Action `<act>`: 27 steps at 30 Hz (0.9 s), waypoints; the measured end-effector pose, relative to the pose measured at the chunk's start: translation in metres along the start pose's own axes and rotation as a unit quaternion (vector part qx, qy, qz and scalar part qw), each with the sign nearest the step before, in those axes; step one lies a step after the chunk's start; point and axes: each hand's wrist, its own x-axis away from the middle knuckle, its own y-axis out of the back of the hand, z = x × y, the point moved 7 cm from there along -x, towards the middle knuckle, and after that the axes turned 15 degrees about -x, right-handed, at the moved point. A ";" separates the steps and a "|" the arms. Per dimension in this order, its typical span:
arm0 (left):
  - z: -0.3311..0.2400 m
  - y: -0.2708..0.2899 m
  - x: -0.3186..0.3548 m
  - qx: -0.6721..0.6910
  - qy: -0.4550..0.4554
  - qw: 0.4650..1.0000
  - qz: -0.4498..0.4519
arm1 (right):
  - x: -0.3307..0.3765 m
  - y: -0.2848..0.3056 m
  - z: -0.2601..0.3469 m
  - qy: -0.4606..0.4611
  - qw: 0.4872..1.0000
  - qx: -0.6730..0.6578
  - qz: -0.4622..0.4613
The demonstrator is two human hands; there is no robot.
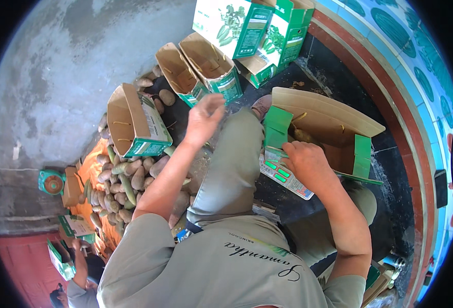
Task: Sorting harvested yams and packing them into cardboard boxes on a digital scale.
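Open carton [329, 110], one, stands at my right, its mouth toward me; two yellow cord handles and at least one tuber [303, 135] are visible inside. One digital scale [293, 184], with three green-lit windows, shows just beside its near edge. My right hand [308, 161] lies palm down, fingers bent over that edge; I cannot tell whether they grip it. My left hand [206, 119] is raised before my left knee, forearm reaching forward, fingers loosely bent; blur hides how far they close, and nothing is seen in them. Near it are two upright cartons [222, 86] side by side and one single carton [153, 123] farther left. Beyond lies one heap of tubers [114, 197], too many to count, on an orange sheet [86, 167].
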 end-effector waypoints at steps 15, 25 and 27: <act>0.316 -0.041 0.248 -0.329 0.231 0.806 0.434 | -0.012 0.002 -0.010 -0.068 0.996 -0.060 -0.004; 0.331 -0.090 0.314 -0.358 0.284 0.748 0.482 | -0.021 0.002 -0.012 -0.109 0.991 -0.072 0.012; 0.332 -0.097 0.315 -0.368 0.270 0.740 0.493 | -0.023 0.002 -0.013 -0.114 0.990 -0.078 0.006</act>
